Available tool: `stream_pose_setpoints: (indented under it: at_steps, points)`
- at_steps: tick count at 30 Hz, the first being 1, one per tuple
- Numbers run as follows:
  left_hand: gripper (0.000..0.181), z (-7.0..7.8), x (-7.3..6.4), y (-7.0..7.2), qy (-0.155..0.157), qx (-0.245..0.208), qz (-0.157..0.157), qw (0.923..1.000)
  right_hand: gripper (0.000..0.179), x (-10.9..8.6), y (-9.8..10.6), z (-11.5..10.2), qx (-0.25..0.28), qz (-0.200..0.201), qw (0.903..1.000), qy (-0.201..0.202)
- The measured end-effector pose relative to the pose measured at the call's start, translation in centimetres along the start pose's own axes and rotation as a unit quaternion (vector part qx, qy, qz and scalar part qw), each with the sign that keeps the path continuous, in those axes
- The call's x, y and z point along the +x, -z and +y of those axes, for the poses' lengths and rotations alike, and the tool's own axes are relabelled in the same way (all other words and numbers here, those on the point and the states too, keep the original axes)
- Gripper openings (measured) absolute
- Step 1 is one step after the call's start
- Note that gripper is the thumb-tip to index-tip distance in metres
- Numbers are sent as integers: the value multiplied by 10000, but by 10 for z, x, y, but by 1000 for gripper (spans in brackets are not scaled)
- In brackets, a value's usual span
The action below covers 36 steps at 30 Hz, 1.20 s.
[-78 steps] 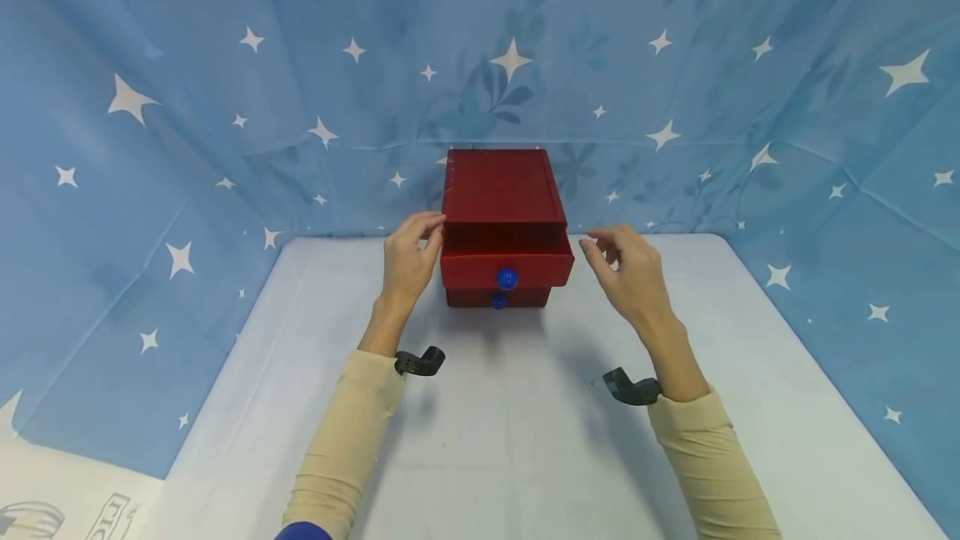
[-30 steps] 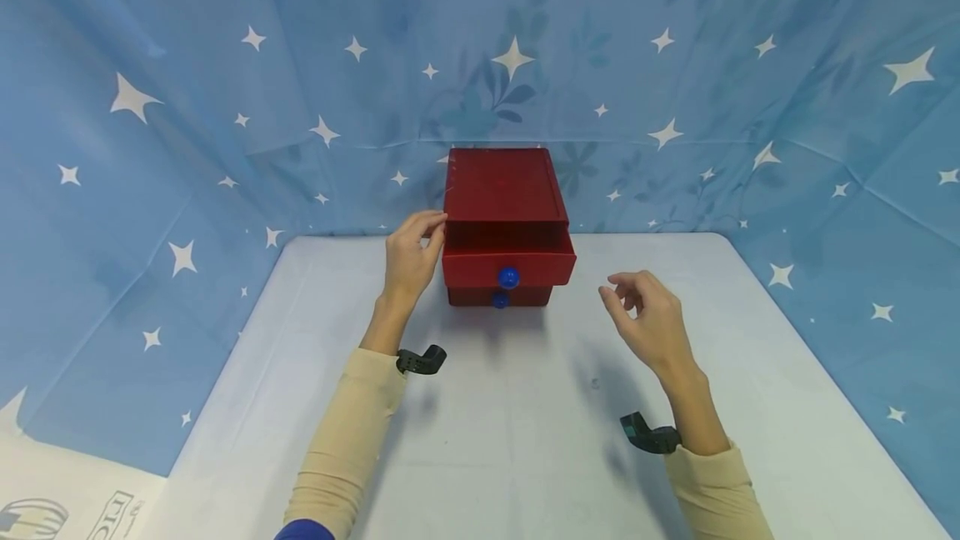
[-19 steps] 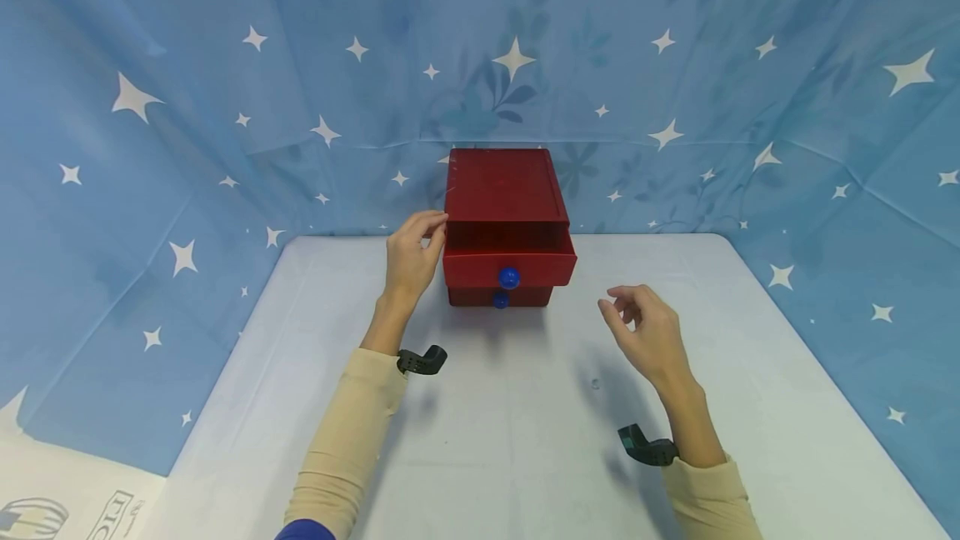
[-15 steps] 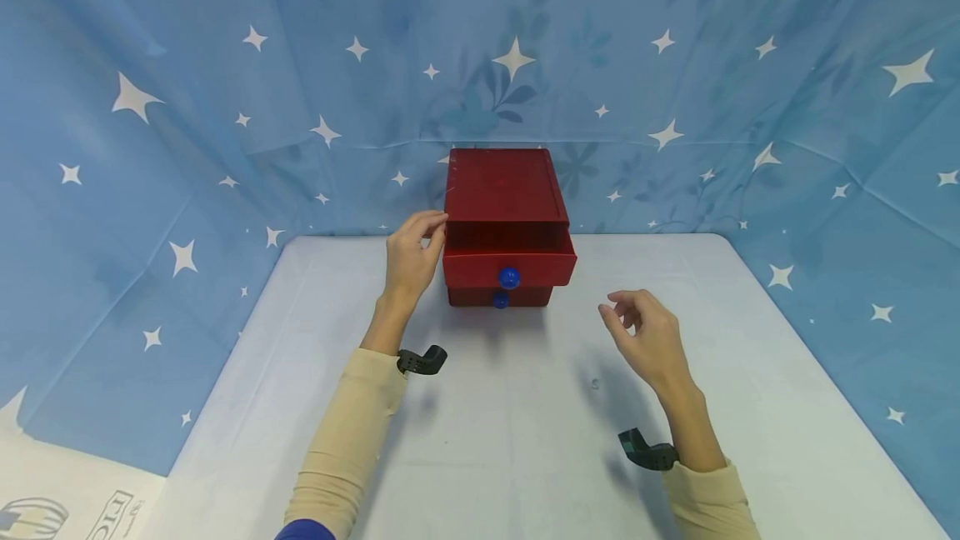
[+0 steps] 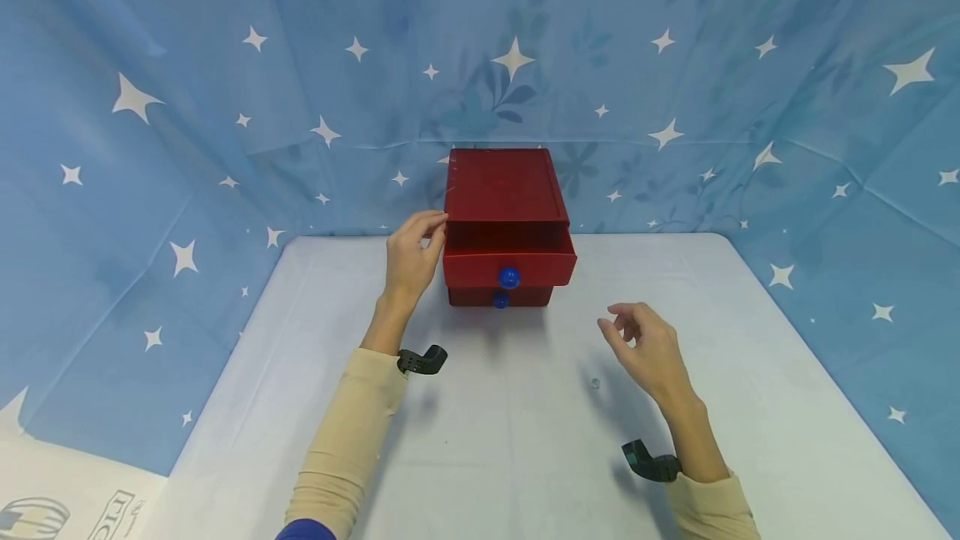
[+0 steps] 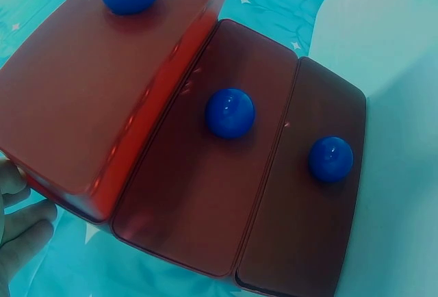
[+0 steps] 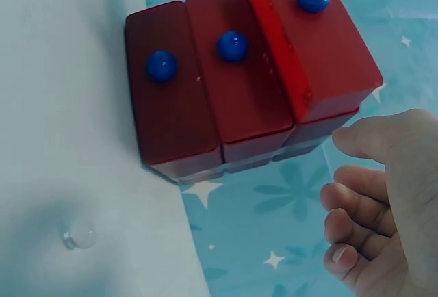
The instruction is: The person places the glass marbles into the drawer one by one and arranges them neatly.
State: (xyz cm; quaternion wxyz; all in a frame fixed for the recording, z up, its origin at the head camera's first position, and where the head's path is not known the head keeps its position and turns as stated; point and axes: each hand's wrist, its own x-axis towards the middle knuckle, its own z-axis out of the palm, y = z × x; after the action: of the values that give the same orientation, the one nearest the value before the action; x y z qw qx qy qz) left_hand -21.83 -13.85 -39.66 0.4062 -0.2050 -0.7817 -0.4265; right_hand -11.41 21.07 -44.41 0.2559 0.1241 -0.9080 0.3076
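A red cabinet [image 5: 504,186] with three drawers and blue round knobs stands at the back of the table. Its top drawer [image 5: 480,269] is pulled out; the two lower drawers are closed, as the left wrist view shows. My left hand [image 5: 408,261] is at the cabinet's left side, its fingertips at the upper front corner, apparently touching it. My right hand [image 5: 648,348] hovers to the right and in front of the cabinet, fingers loosely bent, holding nothing. A small clear round piece [image 5: 596,383] lies on the table near it, also visible in the right wrist view.
The white tabletop [image 5: 480,473] spreads in front of the cabinet. Behind and on both sides hangs a blue star-patterned cloth [image 5: 360,90]. A pale printed sheet [image 5: 67,494] shows at the lower left, and a blue round shape [image 5: 305,530] overlaps the left sleeve.
My right hand has drawn back from beside the cabinet's right side, toward me and slightly to the right. The left hand and the pulled-out drawer have stayed as they were.
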Motion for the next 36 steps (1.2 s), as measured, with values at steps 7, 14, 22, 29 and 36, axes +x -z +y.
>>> stream_pose_setpoints:
  at_steps: [7, 14, 22, 29, 36]
  points:
    - [18, -1, 0, -1, 25, 47, 10, 10000, 28, -9, -5, 7, -50, -200, 9997, -98]
    - [18, -1, 0, -1, -12, 13, 46, 10000, 28, -19, -9, 13, -49, -358, 9991, -222]
    - [17, -2, 1, -2, -53, 46, 49, 10000, 28, -29, -13, 20, -2, -526, 9984, -193]
    - [18, -2, 1, -1, 29, 116, -58, 9999, 28, -36, -18, 26, -73, -688, 9973, -252]
    - [18, -2, 0, -2, 47, 71, 20, 10000, 28, -42, -23, 32, -51, -812, 9966, -146]
